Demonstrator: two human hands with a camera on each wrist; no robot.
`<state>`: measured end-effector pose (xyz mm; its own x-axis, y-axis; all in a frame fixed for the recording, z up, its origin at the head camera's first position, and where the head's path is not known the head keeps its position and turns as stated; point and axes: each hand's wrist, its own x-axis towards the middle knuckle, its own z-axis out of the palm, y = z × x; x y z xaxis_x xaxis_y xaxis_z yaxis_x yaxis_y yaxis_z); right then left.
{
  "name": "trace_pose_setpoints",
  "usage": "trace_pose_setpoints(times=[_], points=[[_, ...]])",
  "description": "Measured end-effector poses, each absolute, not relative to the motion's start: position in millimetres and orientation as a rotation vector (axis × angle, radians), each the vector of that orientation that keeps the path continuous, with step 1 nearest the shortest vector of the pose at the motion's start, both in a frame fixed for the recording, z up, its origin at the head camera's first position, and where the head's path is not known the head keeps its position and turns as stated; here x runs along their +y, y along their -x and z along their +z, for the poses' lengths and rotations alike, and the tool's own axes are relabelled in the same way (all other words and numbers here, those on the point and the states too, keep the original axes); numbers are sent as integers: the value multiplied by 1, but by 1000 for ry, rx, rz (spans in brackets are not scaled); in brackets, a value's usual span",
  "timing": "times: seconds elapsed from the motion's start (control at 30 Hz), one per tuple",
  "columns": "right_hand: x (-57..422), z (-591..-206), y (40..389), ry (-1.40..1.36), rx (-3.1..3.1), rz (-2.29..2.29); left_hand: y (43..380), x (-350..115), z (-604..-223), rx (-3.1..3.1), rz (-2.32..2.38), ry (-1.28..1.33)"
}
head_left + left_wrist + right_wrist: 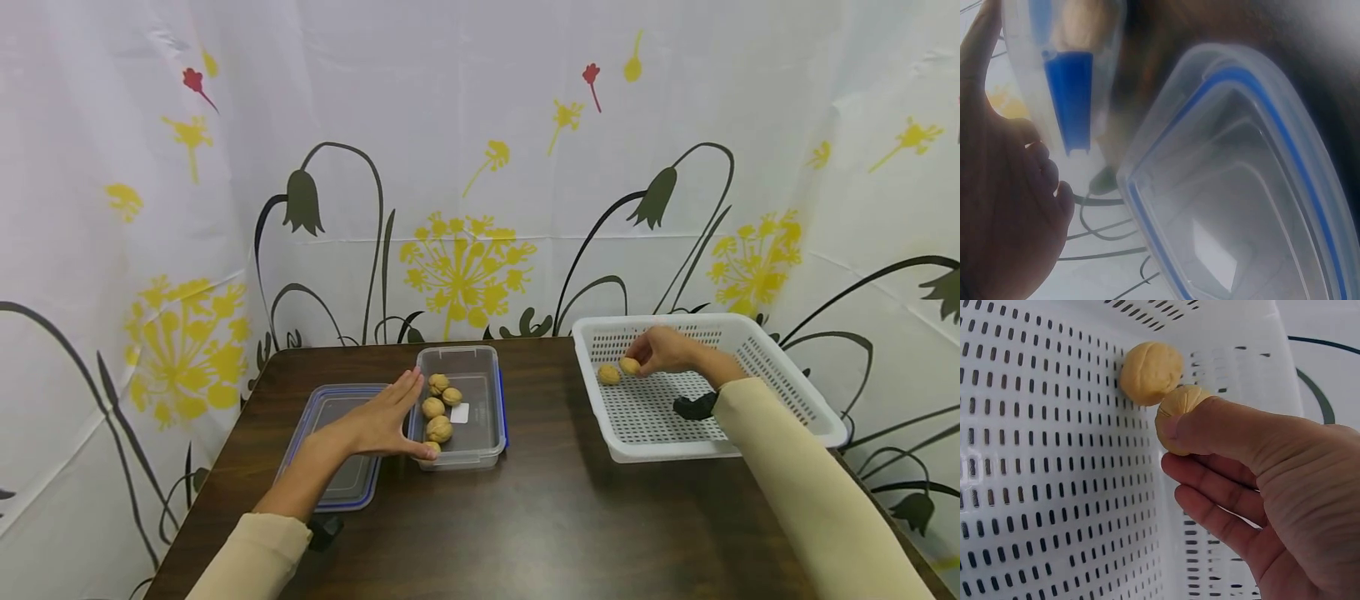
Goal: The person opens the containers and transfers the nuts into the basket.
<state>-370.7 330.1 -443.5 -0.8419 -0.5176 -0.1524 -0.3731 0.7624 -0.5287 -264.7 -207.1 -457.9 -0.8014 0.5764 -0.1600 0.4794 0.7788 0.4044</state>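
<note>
Right hand [663, 350]: pinching a walnut [628, 366] inside the white basket [667, 451]
Left hand [382, 421]: spread by the clear container [480, 404]
Handling: probably light, stiff (ridges should resist slipping); grip round the middle

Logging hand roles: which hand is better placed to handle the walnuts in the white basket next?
Right hand, likely: it pinches one walnut there, while the left hand is at the clear container.
</note>
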Motion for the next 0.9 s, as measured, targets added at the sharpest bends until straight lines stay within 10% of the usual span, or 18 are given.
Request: trace_pose_setpoints(times=[0.9], points=[[338,-453,370,723,2717,-636,264,-208,-459,2709,506,-827]])
